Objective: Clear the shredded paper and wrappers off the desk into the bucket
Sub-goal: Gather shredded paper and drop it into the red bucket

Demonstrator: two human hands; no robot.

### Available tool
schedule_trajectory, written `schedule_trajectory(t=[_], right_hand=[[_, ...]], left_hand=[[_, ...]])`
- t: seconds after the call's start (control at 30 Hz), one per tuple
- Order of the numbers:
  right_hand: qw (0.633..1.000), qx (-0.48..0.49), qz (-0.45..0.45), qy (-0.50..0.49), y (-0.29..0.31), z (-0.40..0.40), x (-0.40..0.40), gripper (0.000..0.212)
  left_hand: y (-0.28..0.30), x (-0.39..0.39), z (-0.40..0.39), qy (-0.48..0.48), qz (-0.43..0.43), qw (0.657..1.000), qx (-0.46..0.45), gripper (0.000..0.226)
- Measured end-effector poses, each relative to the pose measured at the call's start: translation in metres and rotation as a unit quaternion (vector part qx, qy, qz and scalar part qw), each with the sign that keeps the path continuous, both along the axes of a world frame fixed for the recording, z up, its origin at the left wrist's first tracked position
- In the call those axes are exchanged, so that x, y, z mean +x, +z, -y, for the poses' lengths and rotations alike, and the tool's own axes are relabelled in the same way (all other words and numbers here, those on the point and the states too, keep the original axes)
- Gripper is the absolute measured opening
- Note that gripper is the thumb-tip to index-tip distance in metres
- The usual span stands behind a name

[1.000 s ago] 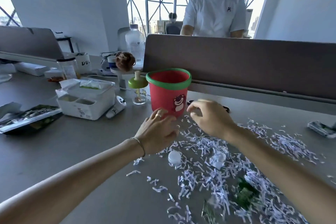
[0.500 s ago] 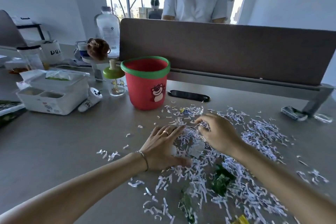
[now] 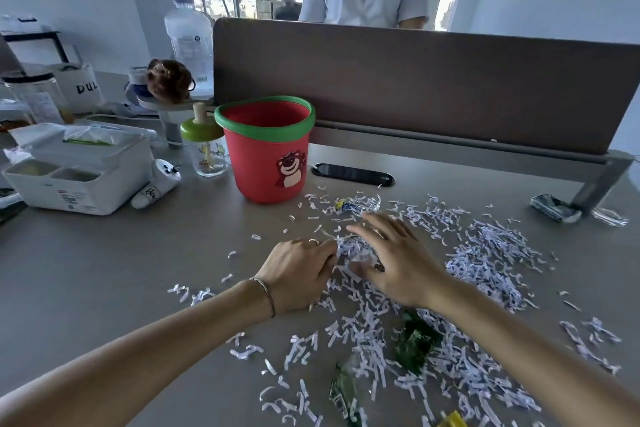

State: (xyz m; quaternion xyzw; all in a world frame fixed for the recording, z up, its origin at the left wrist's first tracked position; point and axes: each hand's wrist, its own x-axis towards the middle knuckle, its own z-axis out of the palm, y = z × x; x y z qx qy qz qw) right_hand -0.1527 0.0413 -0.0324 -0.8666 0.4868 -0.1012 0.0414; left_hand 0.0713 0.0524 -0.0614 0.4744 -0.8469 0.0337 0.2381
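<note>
Both hands cup shredded paper (image 3: 353,250) together; bucket (image 3: 266,149) stands clear beyond.

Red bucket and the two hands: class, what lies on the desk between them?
In the head view, scattered shredded paper and a blue-and-yellow wrapper lie on the desk between the red bucket, left hand and right hand.

Closing left hand (image 3: 298,270) toward right hand (image 3: 391,260), bunching shredded paper (image 3: 353,248) between them on the desk (image 3: 121,270).
</note>
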Motion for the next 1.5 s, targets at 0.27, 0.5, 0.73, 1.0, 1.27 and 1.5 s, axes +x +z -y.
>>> schedule_trajectory(t=[0.27,0.5,0.73,1.0,1.27,1.5], right_hand=[[0.998,0.014,-0.060,-0.014,-0.014,0.015,0.011,0.078],[0.997,-0.057,-0.058,-0.006,-0.014,0.020,0.012,0.047],[0.991,-0.095,-0.091,0.038,-0.013,0.018,0.014,0.031],[0.986,0.064,0.152,-0.010,-0.001,0.040,0.017,0.049],[0.969,0.014,0.247,-0.030,0.077,0.064,0.033,0.053],[0.961,0.000,0.278,-0.004,0.130,0.096,0.060,0.054]], left_hand=[[0.020,0.015,0.005,0.075,-0.058,0.995,0.011,0.012],[0.025,0.024,0.009,0.098,-0.081,0.992,0.026,0.018],[0.020,0.023,0.011,0.121,-0.095,0.985,0.077,0.015],[0.037,0.022,0.017,0.115,-0.122,0.982,0.092,0.024],[0.098,0.029,0.043,0.106,-0.175,0.976,0.071,0.025],[0.165,0.045,0.083,0.120,-0.210,0.970,0.031,0.031]])
